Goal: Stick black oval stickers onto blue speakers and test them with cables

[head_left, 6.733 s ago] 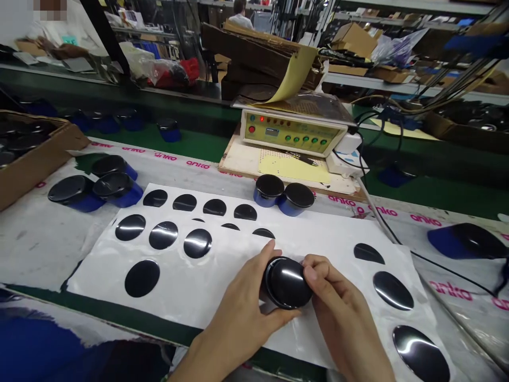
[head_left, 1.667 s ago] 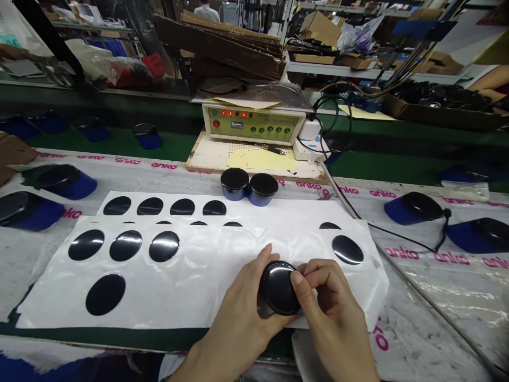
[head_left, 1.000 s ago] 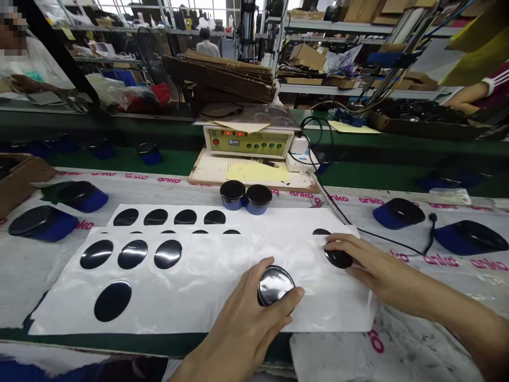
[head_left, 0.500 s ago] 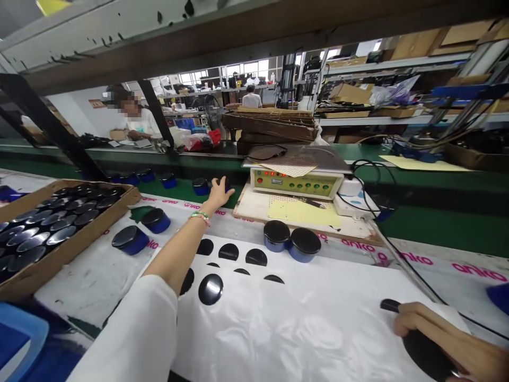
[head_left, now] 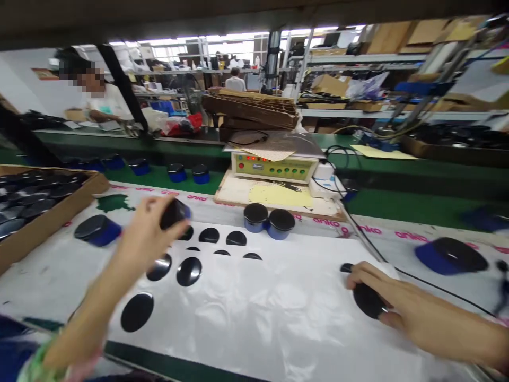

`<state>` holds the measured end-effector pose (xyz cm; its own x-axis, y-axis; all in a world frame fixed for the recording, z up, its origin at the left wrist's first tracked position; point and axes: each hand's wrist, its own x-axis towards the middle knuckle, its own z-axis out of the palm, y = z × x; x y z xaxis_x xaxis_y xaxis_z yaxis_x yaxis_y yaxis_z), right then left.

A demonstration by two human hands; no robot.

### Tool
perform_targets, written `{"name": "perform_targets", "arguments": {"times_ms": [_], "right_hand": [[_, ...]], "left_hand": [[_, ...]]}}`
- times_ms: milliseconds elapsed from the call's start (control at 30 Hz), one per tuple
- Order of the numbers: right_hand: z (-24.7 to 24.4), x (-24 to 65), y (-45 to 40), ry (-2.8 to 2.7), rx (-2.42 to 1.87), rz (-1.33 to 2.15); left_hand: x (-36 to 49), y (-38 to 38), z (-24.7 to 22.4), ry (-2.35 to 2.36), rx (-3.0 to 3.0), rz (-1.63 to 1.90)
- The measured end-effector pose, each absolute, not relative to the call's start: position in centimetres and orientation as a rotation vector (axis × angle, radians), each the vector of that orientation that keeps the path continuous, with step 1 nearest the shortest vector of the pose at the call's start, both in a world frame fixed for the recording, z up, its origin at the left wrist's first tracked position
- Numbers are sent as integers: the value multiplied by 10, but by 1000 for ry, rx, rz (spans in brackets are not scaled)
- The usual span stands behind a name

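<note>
My left hand, blurred by motion, grips a round piece with a black top and blue side above the back left of the white sheet. My right hand is curled over a black disc at the sheet's right. A small shiny thing shows by its thumb; what it is I cannot make out. More black discs, including one at front left, show on the sheet, several partly covered. Two blue-sided round pieces stand touching at its back edge.
A cardboard box of black-topped pieces is at left, with a blue round piece beside it. Several more stand on the green belt. Behind is a control unit with a cable; another blue piece lies right. A person sits beyond.
My left hand has come back from the belt and now holds a round piece. One of the two pieces beside the box is gone from its place. My right hand stays by the same disc.
</note>
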<state>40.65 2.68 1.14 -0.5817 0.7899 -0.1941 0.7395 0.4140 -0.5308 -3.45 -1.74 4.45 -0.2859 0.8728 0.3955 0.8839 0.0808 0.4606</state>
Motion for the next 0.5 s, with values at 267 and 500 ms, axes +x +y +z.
{"name": "perform_targets", "arguments": {"times_ms": [267,500], "right_hand": [[26,402,15,-2647,-1504,793],[29,422,-16,-2272,-1470,618]], "left_hand": [[137,-91,-32,-2091,-2782,-1434],[129,-85,-30,-2204,-2791,-1484]]}}
